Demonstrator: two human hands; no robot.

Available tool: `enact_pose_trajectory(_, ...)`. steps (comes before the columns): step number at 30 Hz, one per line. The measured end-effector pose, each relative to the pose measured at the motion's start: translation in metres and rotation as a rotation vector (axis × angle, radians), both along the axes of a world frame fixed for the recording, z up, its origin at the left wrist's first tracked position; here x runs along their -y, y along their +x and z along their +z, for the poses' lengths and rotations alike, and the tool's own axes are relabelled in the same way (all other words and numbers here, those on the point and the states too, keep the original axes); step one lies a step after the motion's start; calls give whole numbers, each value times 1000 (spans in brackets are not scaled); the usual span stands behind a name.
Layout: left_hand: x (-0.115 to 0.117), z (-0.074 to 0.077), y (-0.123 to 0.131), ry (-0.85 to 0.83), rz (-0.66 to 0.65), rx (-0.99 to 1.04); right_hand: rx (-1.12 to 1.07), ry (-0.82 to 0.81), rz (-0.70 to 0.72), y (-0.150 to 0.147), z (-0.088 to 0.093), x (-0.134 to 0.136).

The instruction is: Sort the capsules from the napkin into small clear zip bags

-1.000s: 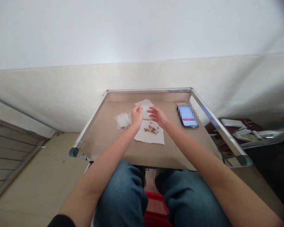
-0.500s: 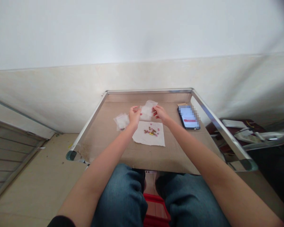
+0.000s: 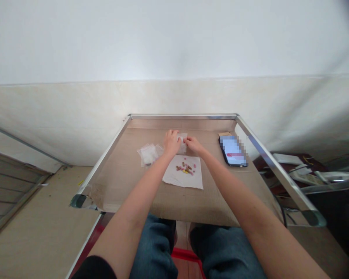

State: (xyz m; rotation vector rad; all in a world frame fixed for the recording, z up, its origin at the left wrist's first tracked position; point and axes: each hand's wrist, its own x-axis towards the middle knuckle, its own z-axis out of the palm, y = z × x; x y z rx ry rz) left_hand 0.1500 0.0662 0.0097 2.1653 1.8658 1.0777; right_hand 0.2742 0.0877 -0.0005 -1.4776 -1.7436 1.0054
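Both hands meet over the far middle of a metal-rimmed table (image 3: 258, 149). My left hand (image 3: 171, 142) and my right hand (image 3: 192, 144) are closed on the two sides of a small clear plastic bag (image 3: 182, 140), which they hold just above the tabletop. Directly in front of the hands lies a white paper sheet (image 3: 182, 179) with several small coloured pills (image 3: 186, 168) heaped on it. A loose pile of more clear bags (image 3: 148, 154) lies to the left of my left hand.
A phone (image 3: 233, 150) with a lit screen lies at the right of the table, near the rim. Brown cardboard covers the tabletop. Beyond the right rim, a dark low stand carries white items (image 3: 291, 162). My knees in jeans are under the near edge.
My right hand, open a second ago, has closed on the bag's right side. Both hands have drawn closer together and moved slightly farther from me. The camera has tilted a little.
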Motion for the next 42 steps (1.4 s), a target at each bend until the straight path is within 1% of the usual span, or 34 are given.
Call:
enact_pose_trajectory(2,4,-3,3,-25,-57,-186,114,48,-21,3,-8,-2)
enact_pose_trajectory(4,9,-6,4,-60,-94,-332,205,75,-52,6,-13,-2)
enact_pose_trajectory(7,14,-9,5,-59,-127,-448,279,76,-107,6,-16,0)
enact_pose_trajectory(10,16,-11,4,-6,-153,-485,301,72,-142,4,-18,1)
enact_pose_trajectory(13,16,-18,2,-3,-167,-509,301,64,-140,3,-19,0)
enact_pose_trajectory(17,12,-33,-1,-86,-179,-538,313,61,-160,4,-20,2)
enact_pose_trajectory(19,11,-38,-2,-141,-181,-538,328,63,-183,6,-18,4)
enact_pose_trajectory(22,8,-40,-1,-213,-190,-528,341,54,-200,8,-16,7)
enact_pose_trajectory(25,8,-37,-1,-261,-202,-515,342,55,-199,10,-14,8)
enact_pose_trajectory(28,9,-33,-2,-276,-216,-488,347,64,-202,9,-12,9)
enact_pose_trajectory(32,8,-29,-7,-189,-201,-364,371,43,-218,9,-11,9)
enact_pose_trajectory(34,4,-28,-9,-149,-150,-243,373,28,-222,9,-12,9)
enact_pose_trajectory(36,-1,-27,-10,-146,-54,-91,361,18,-217,8,-13,8)
enact_pose_trajectory(39,-9,-27,-8,-225,95,143,341,-1,-207,6,-15,7)
enact_pose_trajectory(42,-13,-28,-2,-317,128,286,334,-24,-201,1,-14,7)
